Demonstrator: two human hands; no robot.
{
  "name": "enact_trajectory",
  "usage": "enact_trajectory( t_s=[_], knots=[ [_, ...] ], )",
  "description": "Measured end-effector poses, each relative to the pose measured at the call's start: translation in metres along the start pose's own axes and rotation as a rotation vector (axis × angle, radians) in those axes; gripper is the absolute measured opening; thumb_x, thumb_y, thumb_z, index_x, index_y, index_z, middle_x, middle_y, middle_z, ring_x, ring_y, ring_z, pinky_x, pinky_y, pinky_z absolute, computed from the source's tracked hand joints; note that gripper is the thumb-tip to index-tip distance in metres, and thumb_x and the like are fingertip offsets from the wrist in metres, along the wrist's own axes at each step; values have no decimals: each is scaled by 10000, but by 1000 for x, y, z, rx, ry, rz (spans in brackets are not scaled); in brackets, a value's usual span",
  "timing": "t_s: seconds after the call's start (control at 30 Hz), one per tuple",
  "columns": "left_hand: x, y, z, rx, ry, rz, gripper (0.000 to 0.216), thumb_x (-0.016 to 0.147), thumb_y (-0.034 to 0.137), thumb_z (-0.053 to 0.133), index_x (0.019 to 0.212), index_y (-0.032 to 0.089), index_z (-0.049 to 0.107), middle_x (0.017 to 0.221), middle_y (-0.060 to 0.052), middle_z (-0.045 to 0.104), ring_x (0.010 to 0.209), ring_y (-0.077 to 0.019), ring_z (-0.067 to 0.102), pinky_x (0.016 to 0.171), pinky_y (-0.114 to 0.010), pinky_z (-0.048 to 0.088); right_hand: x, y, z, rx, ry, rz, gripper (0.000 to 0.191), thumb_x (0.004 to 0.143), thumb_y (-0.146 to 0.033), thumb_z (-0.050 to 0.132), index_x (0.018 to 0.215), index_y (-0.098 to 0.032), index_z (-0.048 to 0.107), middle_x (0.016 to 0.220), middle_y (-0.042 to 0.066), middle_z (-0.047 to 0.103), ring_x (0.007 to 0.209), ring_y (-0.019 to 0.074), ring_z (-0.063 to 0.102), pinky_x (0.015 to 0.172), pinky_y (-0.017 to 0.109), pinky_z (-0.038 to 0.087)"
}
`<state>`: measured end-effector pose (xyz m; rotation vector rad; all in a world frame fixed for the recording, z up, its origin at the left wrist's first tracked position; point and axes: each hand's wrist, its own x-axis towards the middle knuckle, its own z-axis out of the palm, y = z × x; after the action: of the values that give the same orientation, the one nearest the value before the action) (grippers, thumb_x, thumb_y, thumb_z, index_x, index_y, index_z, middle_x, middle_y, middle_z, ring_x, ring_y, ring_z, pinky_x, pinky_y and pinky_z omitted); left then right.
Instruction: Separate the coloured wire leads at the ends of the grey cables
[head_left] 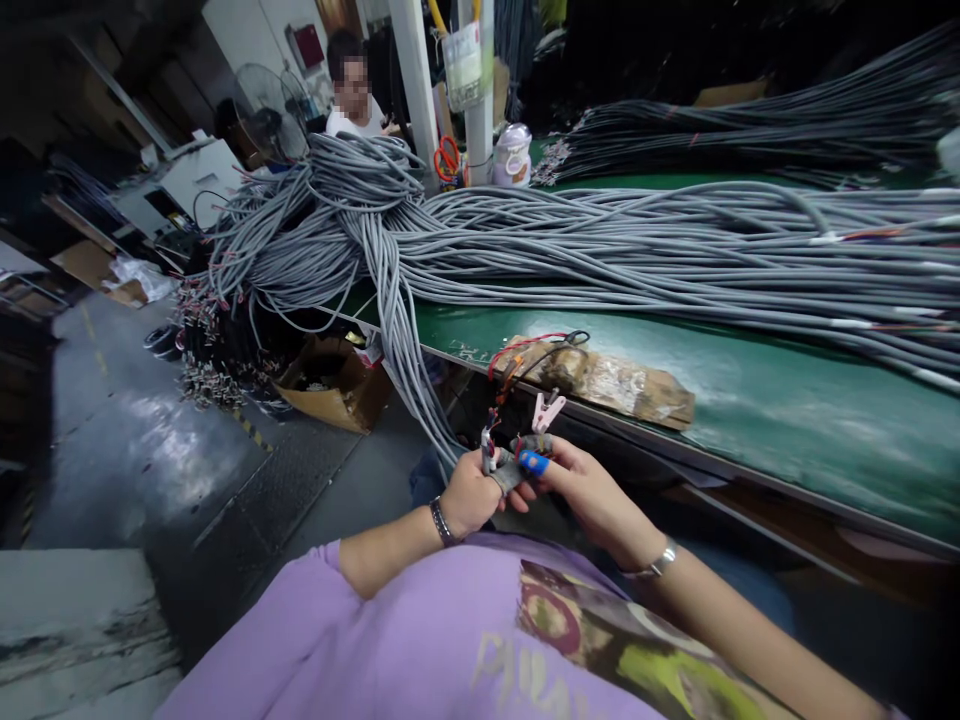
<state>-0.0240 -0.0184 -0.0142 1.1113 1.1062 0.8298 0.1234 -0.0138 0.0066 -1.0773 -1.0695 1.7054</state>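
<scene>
My left hand (469,492) is closed around grey cable, with thin stripped-end wires (489,448) sticking up above the fist. A strand of grey cables (409,350) hangs from the table edge down to this hand. My right hand (581,485) meets it from the right, with a blue cover (533,462) on the thumb and a greyish cover on a fingertip. Its fingers are pinched together at the wires; what lies between them is too small to make out. A pale pink clip (549,410) stands just above the right fingers, at the table edge.
A taped cardboard piece (622,385) with red and black leads lies on the green table (787,400). Long grey cable bundles (600,240) cover its back. An open carton (337,385) stands on the floor. Beyond the cables are a person (352,100), a fan and orange-handled scissors (447,158).
</scene>
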Motion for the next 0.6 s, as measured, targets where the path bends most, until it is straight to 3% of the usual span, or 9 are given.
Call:
enact_trajectory(
  t_s=[0.17,0.4,0.6],
  knots=[
    [-1,-4,0,38,-18,-2,419,763,552,625,727,135,611,626,-62,667,466,-111,583,396,-186,322,1,0,2,-49,-12,-16,397,659,-550,751,712,-198,577,513,-13,565,487,132,503,530,280,379],
    [-2,-4,0,22,-28,12,448,760,578,622,711,134,601,648,-64,676,469,-103,580,404,-188,330,1,8,2,16,-32,26,356,745,-524,687,732,-197,548,480,-22,543,462,128,498,506,269,329],
    [-3,-3,2,-88,23,38,425,783,562,603,764,139,573,647,-54,679,471,-111,593,410,-190,339,0,5,7,26,133,-26,326,685,-470,728,667,-213,528,496,-39,494,465,111,439,498,270,350]
  ],
)
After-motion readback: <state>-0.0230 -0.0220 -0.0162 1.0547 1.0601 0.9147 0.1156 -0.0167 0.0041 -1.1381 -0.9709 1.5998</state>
